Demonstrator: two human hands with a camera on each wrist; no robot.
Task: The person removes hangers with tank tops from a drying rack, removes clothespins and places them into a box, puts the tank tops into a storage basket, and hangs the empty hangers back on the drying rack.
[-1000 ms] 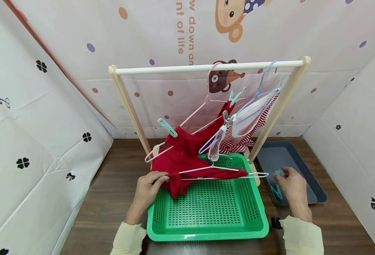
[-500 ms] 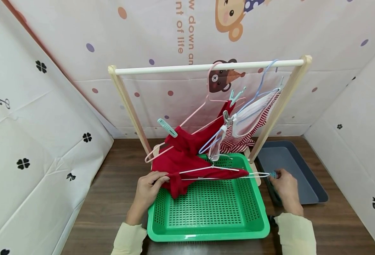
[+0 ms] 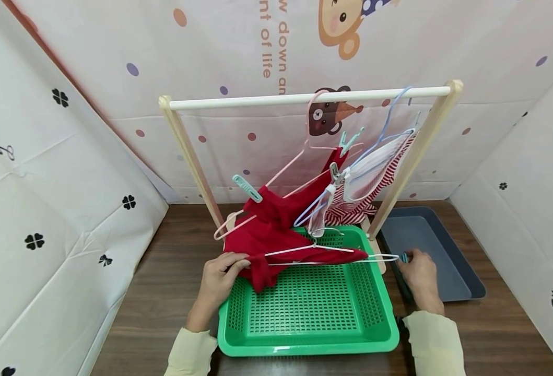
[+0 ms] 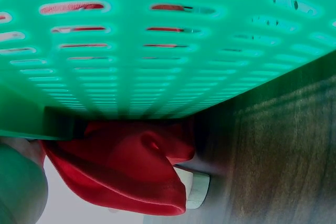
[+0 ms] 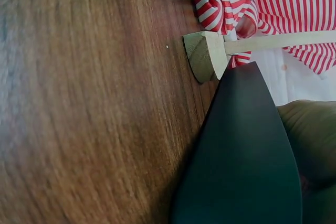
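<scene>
My left hand (image 3: 219, 281) pinches the left end of a red garment (image 3: 266, 243) together with the white clothes hanger (image 3: 383, 257) threaded through it. Garment and hanger lie over a green basket (image 3: 304, 345). At the hanger's bare right end, my right hand (image 3: 419, 274) pinches a blue clothespin (image 3: 403, 257), which meets the hanger's tip. Red cloth (image 4: 121, 174) hangs below the basket wall (image 4: 126, 87) in the left wrist view. The right wrist view has part of the right hand (image 5: 310, 135) behind the tray's dark wall (image 5: 247, 150); its fingertips are hidden.
A wooden rack with a white rod (image 3: 257, 103) stands behind the basket. From it hang a pink hanger (image 3: 306, 125), with clothespins (image 3: 247, 188) on red cloth, and a blue hanger (image 3: 384, 122) with a striped garment (image 3: 346, 211). A grey tray (image 3: 450, 250) lies at right.
My right hand has moved left from the tray, bringing the blue clothespin to the white hanger's right end, and now stays there. The left hand has kept its hold.
</scene>
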